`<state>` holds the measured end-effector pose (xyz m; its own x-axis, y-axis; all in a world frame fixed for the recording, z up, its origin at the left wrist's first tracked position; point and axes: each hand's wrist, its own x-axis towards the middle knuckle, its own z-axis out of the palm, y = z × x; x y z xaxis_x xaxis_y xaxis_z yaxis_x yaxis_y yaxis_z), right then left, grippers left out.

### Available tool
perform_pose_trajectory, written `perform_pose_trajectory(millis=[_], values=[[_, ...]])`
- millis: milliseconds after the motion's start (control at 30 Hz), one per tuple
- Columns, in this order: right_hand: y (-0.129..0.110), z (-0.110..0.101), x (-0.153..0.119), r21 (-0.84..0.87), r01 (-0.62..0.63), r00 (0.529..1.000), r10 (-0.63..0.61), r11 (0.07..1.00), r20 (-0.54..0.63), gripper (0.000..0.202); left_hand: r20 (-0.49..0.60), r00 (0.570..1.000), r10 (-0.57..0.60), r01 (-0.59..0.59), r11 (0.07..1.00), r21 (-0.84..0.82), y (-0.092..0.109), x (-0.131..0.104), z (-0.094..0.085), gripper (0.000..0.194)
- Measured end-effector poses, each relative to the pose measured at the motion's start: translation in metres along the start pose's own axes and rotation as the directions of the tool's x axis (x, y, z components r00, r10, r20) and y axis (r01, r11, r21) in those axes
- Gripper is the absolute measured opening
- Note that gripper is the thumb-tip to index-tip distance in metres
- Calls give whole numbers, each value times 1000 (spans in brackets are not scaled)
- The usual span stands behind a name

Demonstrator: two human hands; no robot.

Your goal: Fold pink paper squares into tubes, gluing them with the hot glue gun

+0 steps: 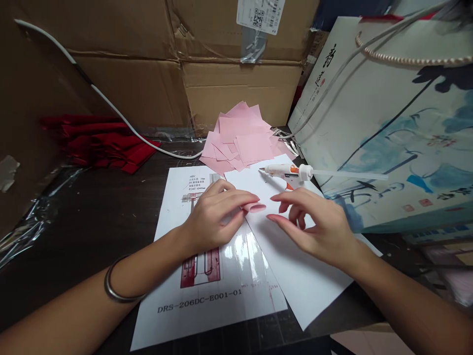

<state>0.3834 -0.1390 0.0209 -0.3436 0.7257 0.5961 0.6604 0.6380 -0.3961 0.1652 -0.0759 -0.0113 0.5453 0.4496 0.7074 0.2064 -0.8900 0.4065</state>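
Between the thumb and fingers of my left hand [216, 214] is a small rolled pink piece [257, 207], its open end facing right. My right hand [318, 222] is just to the right of the roll, thumb and fingers apart with nothing between them. Beneath both hands lie a white sheet [295, 276] and a printed sheet [236, 296]. A white and orange glue gun [288, 171] rests behind my right hand, its tip pointing left. Behind my hands is a loose pile of pink squares [246, 133].
Folded red cloth [99, 140] lies at the back left. Cardboard boxes [240, 93] stand behind the dark table [121, 207]. A painted paper bag [399, 123] rises on the right. A white cable [111, 106] crosses the back left. Metal clips [290, 144] lie beside the pink pile.
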Motion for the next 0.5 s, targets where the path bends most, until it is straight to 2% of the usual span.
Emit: perform_pose_trajectory(millis=[133, 300, 367, 500], values=[[9, 15, 1, 144, 45, 999, -42, 989, -29, 20, -8, 1000, 30, -31, 996, -80, 7, 1, 3, 36], [9, 20, 2, 219, 112, 992, -96, 969, -82, 17, 13, 999, 44, -42, 990, -132, 12, 2, 4, 34], [8, 21, 3, 234, 115, 991, -94, 965, -99, 15, 13, 1000, 0, 1, 991, -137, 14, 2, 4, 33], [7, 20, 3, 229, 116, 987, -86, 966, -135, 14, -27, 979, -200, 195, 971, -135, 19, -1, 6, 28]])
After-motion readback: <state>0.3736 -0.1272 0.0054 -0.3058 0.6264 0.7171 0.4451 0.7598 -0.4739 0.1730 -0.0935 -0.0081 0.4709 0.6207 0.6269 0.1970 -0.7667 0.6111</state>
